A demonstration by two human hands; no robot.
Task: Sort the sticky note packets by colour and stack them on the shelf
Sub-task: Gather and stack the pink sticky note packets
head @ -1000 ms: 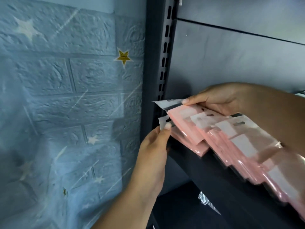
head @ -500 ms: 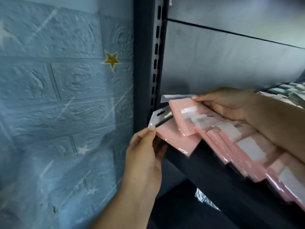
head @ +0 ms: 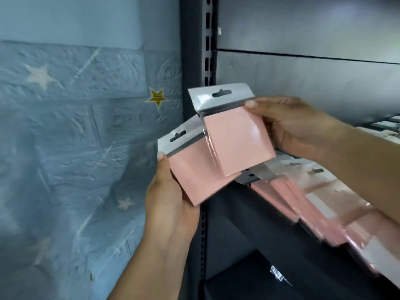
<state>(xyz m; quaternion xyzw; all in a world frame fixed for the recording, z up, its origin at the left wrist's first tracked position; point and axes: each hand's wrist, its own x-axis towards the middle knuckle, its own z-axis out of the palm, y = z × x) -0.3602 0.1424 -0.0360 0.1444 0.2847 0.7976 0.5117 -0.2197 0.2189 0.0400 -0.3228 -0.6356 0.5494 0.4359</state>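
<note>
Two pink sticky note packets with white hang-tab headers are lifted in front of the dark shelf's left end. My left hand (head: pixel 171 204) grips the lower pink packet (head: pixel 194 176) from beneath, thumb on its left edge. My right hand (head: pixel 290 124) holds the upper pink packet (head: pixel 236 137), thumb near its header; it overlaps the lower one. A row of several more pink packets (head: pixel 320 204) lies overlapping along the dark shelf (head: pixel 270 230), running to the right under my right forearm.
A slotted metal upright (head: pixel 208 40) stands just behind the lifted packets, with a grey back panel (head: pixel 303 79) to its right. A blue brick-pattern wall (head: pixel 75 126) with stars is on the left. Greenish packets (head: pixel 387 126) show at the far right. A lower shelf (head: pixel 249 284) holds a clear wrapper scrap.
Both hands have lifted their pink packets up off the left end of the shelf row; the packets now stand tilted upright, faces toward me, instead of lying flat.
</note>
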